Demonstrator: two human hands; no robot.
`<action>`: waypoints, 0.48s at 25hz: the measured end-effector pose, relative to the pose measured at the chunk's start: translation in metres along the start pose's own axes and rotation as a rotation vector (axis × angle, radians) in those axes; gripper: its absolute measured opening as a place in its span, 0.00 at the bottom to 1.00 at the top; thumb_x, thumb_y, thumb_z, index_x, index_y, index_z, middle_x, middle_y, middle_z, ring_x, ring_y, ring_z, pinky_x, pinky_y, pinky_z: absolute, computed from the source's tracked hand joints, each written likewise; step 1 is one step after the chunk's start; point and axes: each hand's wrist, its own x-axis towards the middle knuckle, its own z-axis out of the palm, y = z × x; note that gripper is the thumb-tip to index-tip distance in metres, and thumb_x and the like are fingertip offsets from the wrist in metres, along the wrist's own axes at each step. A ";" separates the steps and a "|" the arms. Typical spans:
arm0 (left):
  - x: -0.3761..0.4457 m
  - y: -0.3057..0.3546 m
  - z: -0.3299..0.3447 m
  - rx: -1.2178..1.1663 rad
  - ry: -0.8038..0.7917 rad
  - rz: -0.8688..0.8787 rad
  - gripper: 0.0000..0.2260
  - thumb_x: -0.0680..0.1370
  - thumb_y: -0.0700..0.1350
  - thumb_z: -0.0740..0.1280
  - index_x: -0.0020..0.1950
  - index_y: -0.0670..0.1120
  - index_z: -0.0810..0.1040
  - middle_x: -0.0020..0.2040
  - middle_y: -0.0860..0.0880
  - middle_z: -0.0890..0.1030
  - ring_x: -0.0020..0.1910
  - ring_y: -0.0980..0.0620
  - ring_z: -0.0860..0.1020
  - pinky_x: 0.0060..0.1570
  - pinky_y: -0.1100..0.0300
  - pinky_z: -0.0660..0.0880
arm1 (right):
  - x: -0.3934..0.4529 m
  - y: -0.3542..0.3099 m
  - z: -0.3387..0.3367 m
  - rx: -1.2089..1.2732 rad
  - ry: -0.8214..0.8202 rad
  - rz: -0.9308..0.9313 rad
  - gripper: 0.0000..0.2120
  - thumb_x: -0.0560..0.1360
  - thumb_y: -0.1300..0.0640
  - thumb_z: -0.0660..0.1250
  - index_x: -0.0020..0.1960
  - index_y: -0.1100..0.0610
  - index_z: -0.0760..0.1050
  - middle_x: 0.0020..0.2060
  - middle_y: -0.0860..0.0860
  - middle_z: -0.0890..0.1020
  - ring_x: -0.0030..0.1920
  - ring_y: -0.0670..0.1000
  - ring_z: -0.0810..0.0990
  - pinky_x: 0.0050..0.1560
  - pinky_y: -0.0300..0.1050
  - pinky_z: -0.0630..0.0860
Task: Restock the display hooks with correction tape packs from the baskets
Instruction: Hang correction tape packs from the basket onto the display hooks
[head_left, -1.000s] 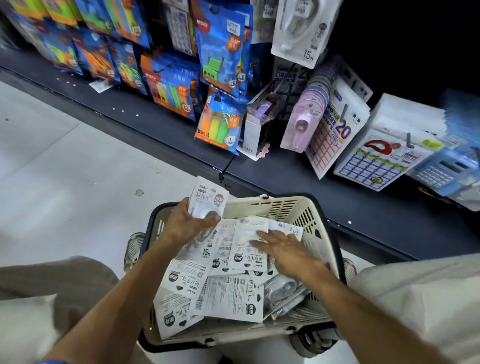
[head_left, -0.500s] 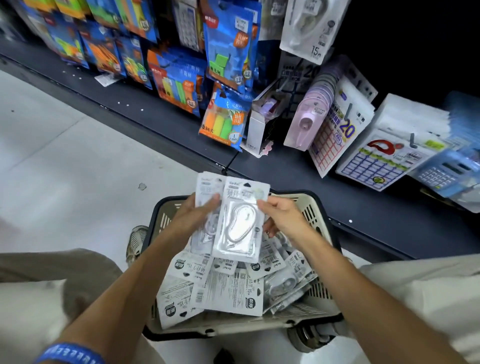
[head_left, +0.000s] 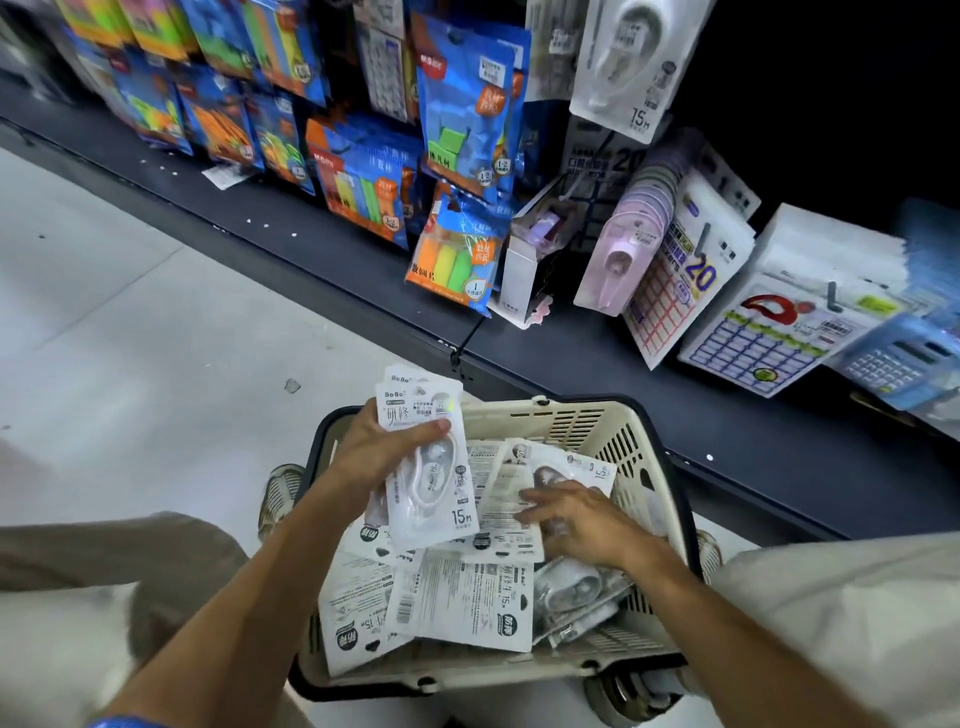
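Note:
A cream basket (head_left: 587, 426) sits on the floor between my knees, full of several white correction tape packs (head_left: 462, 608). My left hand (head_left: 374, 452) grips a small stack of packs (head_left: 434, 478) above the basket's left side, thumb across the front one. My right hand (head_left: 576, 519) reaches into the basket with fingers spread over loose packs there; whether it pinches one is unclear. A matching white correction tape pack (head_left: 628, 62) hangs on a display hook at the top.
A dark shelf base (head_left: 597, 364) runs diagonally behind the basket. Blue stationery packs (head_left: 467, 104), lilac tape dispensers (head_left: 623, 249) and calculators (head_left: 904, 358) hang or lean above it. Pale floor (head_left: 130, 338) lies to the left. My knees flank the basket.
My right hand has let go of the pack it brought to the stack and dropped back into the basket. My left hand now holds the stack alone.

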 end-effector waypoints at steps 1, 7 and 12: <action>0.001 0.000 0.000 0.002 0.037 0.017 0.26 0.64 0.49 0.84 0.58 0.50 0.80 0.47 0.54 0.88 0.43 0.55 0.87 0.39 0.61 0.79 | 0.003 -0.006 -0.001 0.121 0.050 -0.026 0.17 0.78 0.52 0.70 0.66 0.44 0.78 0.73 0.43 0.72 0.72 0.50 0.70 0.74 0.60 0.65; 0.001 0.021 -0.007 -0.046 0.235 0.086 0.24 0.65 0.50 0.83 0.55 0.54 0.75 0.48 0.55 0.85 0.43 0.55 0.84 0.33 0.63 0.76 | 0.008 -0.025 -0.090 1.041 0.604 0.145 0.08 0.80 0.53 0.68 0.45 0.48 0.86 0.33 0.49 0.86 0.28 0.46 0.80 0.29 0.40 0.75; -0.016 0.026 0.009 -0.120 -0.219 -0.079 0.26 0.68 0.64 0.75 0.59 0.50 0.84 0.54 0.46 0.87 0.48 0.49 0.87 0.42 0.57 0.82 | 0.019 -0.087 -0.089 0.932 0.532 0.221 0.13 0.80 0.54 0.68 0.38 0.57 0.79 0.22 0.49 0.78 0.18 0.45 0.73 0.20 0.35 0.66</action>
